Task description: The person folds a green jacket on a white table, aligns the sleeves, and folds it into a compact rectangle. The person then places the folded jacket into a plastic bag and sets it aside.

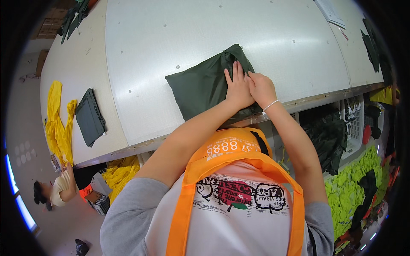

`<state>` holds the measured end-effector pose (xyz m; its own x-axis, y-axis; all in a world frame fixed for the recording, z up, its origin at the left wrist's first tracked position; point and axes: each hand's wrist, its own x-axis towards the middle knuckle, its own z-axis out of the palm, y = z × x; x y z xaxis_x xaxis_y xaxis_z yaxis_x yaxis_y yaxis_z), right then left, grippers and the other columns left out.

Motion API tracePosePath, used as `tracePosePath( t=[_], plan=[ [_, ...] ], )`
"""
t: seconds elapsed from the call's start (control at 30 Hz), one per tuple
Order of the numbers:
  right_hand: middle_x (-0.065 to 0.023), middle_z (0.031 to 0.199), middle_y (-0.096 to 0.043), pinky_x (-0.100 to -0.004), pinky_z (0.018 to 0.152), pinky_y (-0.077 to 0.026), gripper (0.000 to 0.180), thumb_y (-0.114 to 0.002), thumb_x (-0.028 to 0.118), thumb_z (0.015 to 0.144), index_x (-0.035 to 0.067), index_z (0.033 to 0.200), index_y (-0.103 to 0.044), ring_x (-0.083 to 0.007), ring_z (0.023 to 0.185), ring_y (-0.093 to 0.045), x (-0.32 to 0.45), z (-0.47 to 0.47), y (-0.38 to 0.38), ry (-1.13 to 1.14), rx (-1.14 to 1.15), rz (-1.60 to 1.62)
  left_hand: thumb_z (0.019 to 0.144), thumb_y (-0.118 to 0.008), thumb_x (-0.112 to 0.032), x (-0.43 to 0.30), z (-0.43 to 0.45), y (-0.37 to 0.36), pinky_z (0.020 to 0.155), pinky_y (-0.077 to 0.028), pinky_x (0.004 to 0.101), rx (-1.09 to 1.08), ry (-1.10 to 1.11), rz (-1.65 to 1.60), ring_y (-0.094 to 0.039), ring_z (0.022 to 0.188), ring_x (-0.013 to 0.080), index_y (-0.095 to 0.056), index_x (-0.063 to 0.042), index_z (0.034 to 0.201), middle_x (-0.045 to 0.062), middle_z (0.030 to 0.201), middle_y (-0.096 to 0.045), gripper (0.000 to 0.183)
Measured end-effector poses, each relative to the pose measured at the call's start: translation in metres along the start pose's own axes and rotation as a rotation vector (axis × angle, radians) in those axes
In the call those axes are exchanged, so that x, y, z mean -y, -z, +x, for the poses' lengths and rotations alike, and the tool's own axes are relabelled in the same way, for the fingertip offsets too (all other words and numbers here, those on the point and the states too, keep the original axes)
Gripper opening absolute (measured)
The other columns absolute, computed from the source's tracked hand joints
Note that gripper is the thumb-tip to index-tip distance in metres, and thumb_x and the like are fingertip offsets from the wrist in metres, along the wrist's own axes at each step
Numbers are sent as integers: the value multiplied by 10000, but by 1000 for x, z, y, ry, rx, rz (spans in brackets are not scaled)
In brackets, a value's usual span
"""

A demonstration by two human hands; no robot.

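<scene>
A dark green fabric garment [200, 86], folded into a flat shape, lies at the front edge of the pale work table [144, 48]. My left hand [239, 88] rests on its right part, palm down, with the fingers spread and pointing away from me. Right beside it, touching it, is my right hand [262, 88], its fingers curled and pinching the garment's right edge. A beaded bracelet [270, 106] circles my right wrist.
Folded dark green fabric [90, 118] and a yellow garment [57, 124] lie on the left. A co-worker [61, 188] is at the far left. Papers [331, 14] and a pen [343, 33] lie far right. Below the table are dark fabric [328, 137], a white plastic basket [355, 137] and lime-yellow fabric [347, 195].
</scene>
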<state>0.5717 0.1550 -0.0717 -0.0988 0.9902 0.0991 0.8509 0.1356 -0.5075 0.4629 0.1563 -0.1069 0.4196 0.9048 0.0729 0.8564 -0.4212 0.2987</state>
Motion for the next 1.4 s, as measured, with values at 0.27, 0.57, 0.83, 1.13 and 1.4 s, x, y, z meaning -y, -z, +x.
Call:
tracePosePath(
  t=[0.27,0.57,0.83,1.13,1.4],
  plan=[
    [-112,836,-559,-385,645,-504,197,-543,72,839,35,1012,-630,-293,776,-590,11,0,-7,-23,-111,-146,750,-652,-514,89,-3,83,1031,-241,568,-109,-95,95,-312,1302,387,-543,-234,1281,186,1430,-336,610],
    [-105,856,-555,-334,644,-492,223,-586,33,749,-52,954,-606,-246,775,-559,29,4,-58,229,-84,-393,767,-610,-533,97,-4,40,960,-286,493,-98,-21,98,-385,1178,336,-436,-312,1359,167,1377,-370,656],
    [-111,868,-544,-346,687,-476,195,-571,-14,733,-65,916,-612,-254,779,-549,38,6,-43,318,115,-228,851,-550,-470,100,19,34,786,-362,410,16,118,207,-510,924,249,-422,-204,1380,98,1048,-548,606],
    [-209,1153,-574,-359,891,-460,176,-568,16,780,-75,926,-600,-310,1053,-545,31,40,-35,243,111,-164,856,-544,-441,102,19,35,866,-345,458,-49,93,108,-490,1009,259,-406,-200,1387,126,1123,-526,599],
    [-212,817,-647,-438,662,-506,354,-543,56,825,77,1178,-547,-381,731,-627,6,110,-54,-12,244,-115,868,-477,-264,98,36,24,999,-309,467,-78,14,-138,-454,1148,321,-438,22,1288,194,1238,-491,509]
  ],
)
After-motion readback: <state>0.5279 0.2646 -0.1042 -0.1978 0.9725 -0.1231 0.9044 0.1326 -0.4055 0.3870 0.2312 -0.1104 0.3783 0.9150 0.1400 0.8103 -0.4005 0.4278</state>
